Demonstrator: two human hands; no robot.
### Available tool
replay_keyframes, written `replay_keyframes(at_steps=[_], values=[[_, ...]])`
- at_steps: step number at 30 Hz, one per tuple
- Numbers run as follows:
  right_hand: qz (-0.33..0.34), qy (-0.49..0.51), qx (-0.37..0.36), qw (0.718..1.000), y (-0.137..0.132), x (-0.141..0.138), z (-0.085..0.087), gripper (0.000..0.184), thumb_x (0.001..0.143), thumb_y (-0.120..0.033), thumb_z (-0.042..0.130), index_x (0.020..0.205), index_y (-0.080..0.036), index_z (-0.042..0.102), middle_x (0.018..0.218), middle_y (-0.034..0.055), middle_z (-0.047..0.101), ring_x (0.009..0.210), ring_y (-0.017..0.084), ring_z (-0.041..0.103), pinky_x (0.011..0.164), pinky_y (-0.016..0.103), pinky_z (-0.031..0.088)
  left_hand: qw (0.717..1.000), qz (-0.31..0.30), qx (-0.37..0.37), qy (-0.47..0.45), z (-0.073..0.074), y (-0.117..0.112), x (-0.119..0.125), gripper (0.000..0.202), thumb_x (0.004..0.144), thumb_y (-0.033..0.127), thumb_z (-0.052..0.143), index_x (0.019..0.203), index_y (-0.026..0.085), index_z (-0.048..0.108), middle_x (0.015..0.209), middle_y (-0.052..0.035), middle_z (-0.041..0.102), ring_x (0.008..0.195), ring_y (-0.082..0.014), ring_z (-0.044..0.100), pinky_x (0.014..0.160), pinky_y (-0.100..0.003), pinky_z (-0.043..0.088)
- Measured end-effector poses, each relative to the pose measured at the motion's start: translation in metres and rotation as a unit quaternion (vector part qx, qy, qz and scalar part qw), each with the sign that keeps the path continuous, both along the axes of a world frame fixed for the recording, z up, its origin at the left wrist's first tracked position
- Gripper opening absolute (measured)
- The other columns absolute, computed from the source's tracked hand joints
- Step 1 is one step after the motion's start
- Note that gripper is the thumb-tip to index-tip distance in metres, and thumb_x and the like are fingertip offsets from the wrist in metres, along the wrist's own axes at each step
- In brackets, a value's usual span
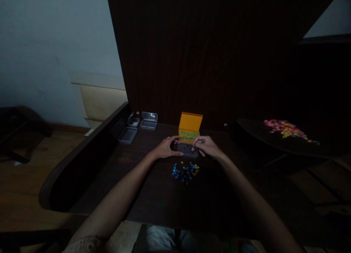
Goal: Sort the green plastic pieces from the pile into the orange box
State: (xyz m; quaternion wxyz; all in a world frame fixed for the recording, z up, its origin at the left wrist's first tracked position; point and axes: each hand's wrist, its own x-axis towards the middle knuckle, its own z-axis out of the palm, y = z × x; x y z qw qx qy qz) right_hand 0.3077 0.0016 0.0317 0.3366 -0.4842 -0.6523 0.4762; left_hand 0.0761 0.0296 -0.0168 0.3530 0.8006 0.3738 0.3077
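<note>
Scattered blue beads [185,171] before clear case [187,149]

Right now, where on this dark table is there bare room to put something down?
Bare wood lies between the clear boxes and the left hand, and below the blue-yellow pieces toward the near edge. It is crowded where both hands, right hand, grip the clear case before the orange box.

Clear lid [187,149] before open orange box [189,130]
</note>
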Motion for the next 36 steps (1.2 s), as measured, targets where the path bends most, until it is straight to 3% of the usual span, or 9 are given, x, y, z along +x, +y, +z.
replay_keyframes(at_steps=[8,12,16,21,28,32,36], values=[[0.020,-0.020,0.009,1.000,0.008,-0.003,-0.013,0.019,0.064,-0.034,0.063,0.068,-0.016,0.060,0.063,0.0026,0.069,0.038,0.006,0.045,0.035,0.017,0.031,1.000,0.004,0.004,0.012,0.001,-0.001,0.000,0.084,0.061,0.045,0.084,0.133,0.017,0.050,0.116,-0.0110,0.065,0.107,-0.0273,0.061,0.098,-0.042,0.047],[0.030,-0.084,0.082,0.993,0.010,-0.004,-0.015,0.014,0.066,-0.028,0.062,0.068,-0.015,0.063,0.065,0.0027,0.068,0.051,0.010,0.055,0.045,0.019,0.039,1.000,0.004,0.005,0.015,0.001,-0.001,-0.001,0.085,0.061,0.045,0.084,0.133,0.014,0.050,0.116,-0.0134,0.064,0.106,-0.0271,0.062,0.097,-0.042,0.047],[0.034,-0.204,0.177,0.962,0.009,-0.004,-0.016,0.011,0.069,-0.018,0.061,0.076,-0.015,0.069,0.068,0.0013,0.070,0.058,0.012,0.060,0.055,0.021,0.044,1.000,0.005,0.007,0.008,0.000,0.000,-0.001,0.084,0.061,0.045,0.084,0.133,0.018,0.050,0.117,-0.0110,0.065,0.107,-0.0273,0.062,0.097,-0.043,0.047],[0.057,-0.315,0.235,0.918,0.006,-0.006,-0.019,0.018,0.075,-0.014,0.059,0.087,-0.017,0.072,0.084,0.0040,0.075,0.076,0.017,0.068,0.070,0.024,0.049,1.000,-0.001,0.017,0.004,-0.003,0.001,-0.001,0.082,0.062,0.044,0.084,0.133,0.018,0.050,0.117,-0.0111,0.065,0.106,-0.0271,0.062,0.098,-0.043,0.047],[0.067,-0.453,0.247,0.854,0.002,-0.010,-0.011,0.023,0.083,-0.021,0.059,0.101,-0.024,0.074,0.099,0.0037,0.076,0.088,0.020,0.069,0.075,0.025,0.050,1.000,0.001,0.012,0.004,-0.003,0.001,-0.001,0.083,0.062,0.044,0.084,0.132,0.019,0.051,0.118,-0.0109,0.064,0.107,-0.0269,0.062,0.097,-0.043,0.048],[0.094,-0.478,0.247,0.838,0.003,-0.009,-0.007,0.025,0.087,-0.025,0.058,0.106,-0.025,0.074,0.102,0.0039,0.075,0.089,0.020,0.069,0.077,0.025,0.050,1.000,0.003,0.008,0.012,-0.001,0.000,-0.001,0.083,0.062,0.045,0.084,0.133,0.019,0.050,0.119,-0.0104,0.064,0.109,-0.0274,0.061,0.098,-0.043,0.047],[0.100,-0.460,0.269,0.840,0.005,-0.006,-0.010,0.024,0.085,-0.024,0.061,0.105,-0.026,0.075,0.103,0.0038,0.075,0.091,0.021,0.069,0.079,0.026,0.051,1.000,0.002,0.004,0.007,-0.001,0.000,-0.001,0.083,0.062,0.046,0.083,0.133,0.018,0.050,0.119,-0.0113,0.064,0.108,-0.0269,0.061,0.098,-0.043,0.047]])
